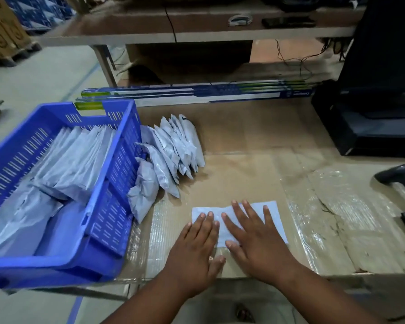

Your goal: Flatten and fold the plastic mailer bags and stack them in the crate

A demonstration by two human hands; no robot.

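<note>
While both hands press flat with straight fingers, left hand point(197, 244) and right hand point(255, 235) pin 1 mailer bag point(272, 212) to the table point(255, 136), right of the crate point(117, 164). It is probably light, limp and slippery; grasp at the edges. No legible label shows on it.

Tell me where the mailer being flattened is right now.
In the head view, the flat mailer bag lies on the cardboard-covered table, near its front edge, under the left hand and right hand, right of the blue crate.
</note>
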